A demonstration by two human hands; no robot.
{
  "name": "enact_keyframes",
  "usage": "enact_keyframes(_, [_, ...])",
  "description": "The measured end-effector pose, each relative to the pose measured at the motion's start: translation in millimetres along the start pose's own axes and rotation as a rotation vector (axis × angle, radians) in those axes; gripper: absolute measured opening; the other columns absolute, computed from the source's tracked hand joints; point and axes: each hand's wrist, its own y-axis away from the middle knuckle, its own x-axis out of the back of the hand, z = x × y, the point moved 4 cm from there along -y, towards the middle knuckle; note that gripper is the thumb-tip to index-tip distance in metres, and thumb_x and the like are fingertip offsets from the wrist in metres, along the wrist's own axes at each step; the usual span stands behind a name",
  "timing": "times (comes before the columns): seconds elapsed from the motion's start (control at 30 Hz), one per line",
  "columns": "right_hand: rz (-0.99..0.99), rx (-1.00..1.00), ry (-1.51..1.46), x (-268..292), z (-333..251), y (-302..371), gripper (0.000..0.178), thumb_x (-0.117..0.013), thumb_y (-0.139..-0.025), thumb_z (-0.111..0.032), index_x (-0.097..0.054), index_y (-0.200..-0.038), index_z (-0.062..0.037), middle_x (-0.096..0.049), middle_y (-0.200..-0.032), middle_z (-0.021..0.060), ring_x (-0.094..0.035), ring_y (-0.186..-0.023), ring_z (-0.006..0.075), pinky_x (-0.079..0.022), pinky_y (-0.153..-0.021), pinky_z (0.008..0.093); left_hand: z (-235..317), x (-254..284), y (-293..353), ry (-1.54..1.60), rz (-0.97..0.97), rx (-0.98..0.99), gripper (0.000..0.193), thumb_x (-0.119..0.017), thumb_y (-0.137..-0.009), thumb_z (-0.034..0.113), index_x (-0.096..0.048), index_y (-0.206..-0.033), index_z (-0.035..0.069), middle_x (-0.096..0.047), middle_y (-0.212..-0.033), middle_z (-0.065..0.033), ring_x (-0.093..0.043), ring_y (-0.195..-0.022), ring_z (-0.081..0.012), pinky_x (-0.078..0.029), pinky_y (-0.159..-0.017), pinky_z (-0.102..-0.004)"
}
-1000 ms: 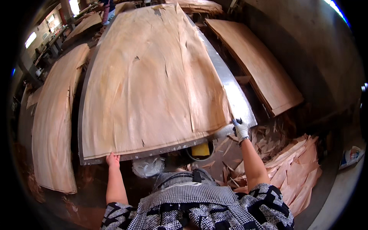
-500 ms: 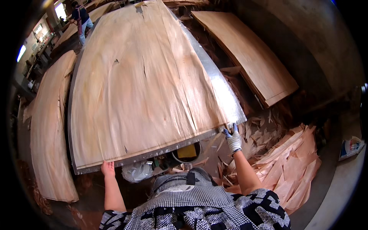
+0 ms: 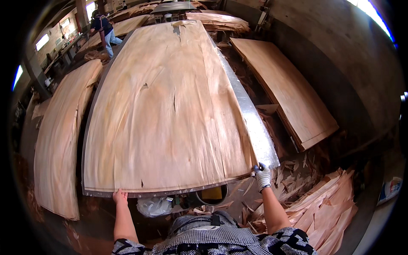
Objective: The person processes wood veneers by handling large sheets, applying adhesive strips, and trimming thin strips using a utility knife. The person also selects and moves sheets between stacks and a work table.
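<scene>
A large, pale wood veneer sheet lies over a metal-topped table, with a few small tears and wrinkles along its length. My bare left hand is closed on the sheet's near edge toward the left corner. At the near right corner, my right hand, in a striped glove with dark fingertips, pinches the veneer's edge. The fingers' undersides are hidden. Bare metal shows along the table's right side.
Stacked veneer lies to the left, a flat board stack to the right. Veneer scraps heap at the lower right. Below the near edge are a plastic bag and a round bucket. A co-worker stands far left.
The view has tilted up, showing more of the far room. My right hand's fingers have closed on the veneer corner. My left hand stays at the near edge.
</scene>
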Motion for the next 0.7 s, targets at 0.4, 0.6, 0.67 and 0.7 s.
enact_keyframes(0.4, [0.309, -0.157, 0.867, 145.6, 34.1, 85.9, 0.027, -0.062, -0.075, -0.035, -0.061, -0.089, -0.0121, -0.062, -0.081, 0.0159, -0.058, -0.076, 0.0347, -0.045, -0.064, 0.0426, 1.0, -3.7, 3.5, -0.121, -0.078, 0.107, 0.022, -0.051, -0.087, 0.019, -0.046, -0.102, 0.004, -0.055, -0.1, -0.0107, -0.056, -0.093, -0.0243, -0.049, -0.078, -0.0405])
enact_keyframes(0.6, [0.176, -0.141, 0.488, 134.3, 21.8, 91.7, 0.03, -0.062, -0.075, -0.034, -0.062, -0.087, -0.0066, -0.061, -0.069, 0.0133, -0.056, -0.06, 0.0267, -0.043, -0.057, 0.0354, -9.2, -10.9, 10.6, -0.037, 0.019, 0.023, 0.018, -0.05, -0.085, 0.016, -0.05, -0.097, 0.003, -0.055, -0.097, -0.009, -0.056, -0.093, -0.0225, -0.049, -0.079, -0.0391])
enact_keyframes(0.67, [0.158, -0.165, 0.352, 136.0, 27.4, 95.5, 0.03, -0.064, -0.075, -0.033, -0.062, -0.086, -0.0051, -0.059, -0.063, 0.0096, -0.053, -0.053, 0.0194, -0.042, -0.054, 0.0322, -16.9, -26.9, 19.6, -0.147, -0.064, -0.027, 0.015, -0.052, -0.084, 0.015, -0.05, -0.095, 0.005, -0.055, -0.093, -0.0072, -0.056, -0.088, -0.0205, -0.049, -0.076, -0.0369])
enact_keyframes(0.7, [0.237, -0.056, 0.356, 137.4, 41.1, 99.3, 0.028, -0.064, -0.075, -0.031, -0.062, -0.086, -0.0051, -0.058, -0.06, 0.0083, -0.052, -0.051, 0.0162, -0.042, -0.052, 0.031, -24.3, -37.0, 25.1, -0.2, -0.113, -0.047, 0.014, -0.053, -0.083, 0.014, -0.051, -0.094, 0.006, -0.055, -0.091, -0.0062, -0.056, -0.085, -0.0195, -0.049, -0.075, -0.0358])
